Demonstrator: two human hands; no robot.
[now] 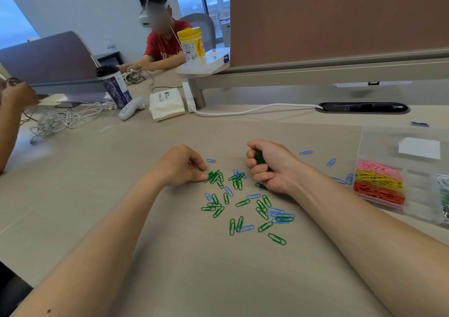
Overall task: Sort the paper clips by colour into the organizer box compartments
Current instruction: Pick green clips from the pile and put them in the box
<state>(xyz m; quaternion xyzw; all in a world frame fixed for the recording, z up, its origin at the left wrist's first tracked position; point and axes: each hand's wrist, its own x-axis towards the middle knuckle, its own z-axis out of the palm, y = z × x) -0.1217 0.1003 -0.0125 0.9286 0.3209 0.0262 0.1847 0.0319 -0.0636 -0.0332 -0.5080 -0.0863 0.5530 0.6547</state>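
Note:
Several green paper clips (243, 203) and blue paper clips (279, 216) lie scattered on the beige table in front of me. My right hand (269, 166) is curled in a fist around a bunch of green clips (260, 158), resting on the table at the pile's right edge. My left hand (181, 166) pinches at a cluster of green clips (215, 177) with thumb and forefinger. The clear organizer box (418, 183) sits at the right, with pink (377, 168), yellow (379, 179) and orange clips (379, 194) in separate compartments, and white and green clips at its far right edge.
A few stray blue clips (331, 162) lie between my right hand and the box. A white cable (255, 109), tissue pack (166, 106), cup (114, 86) and cord tangle (60, 120) sit farther back. Two other people work at the left and back.

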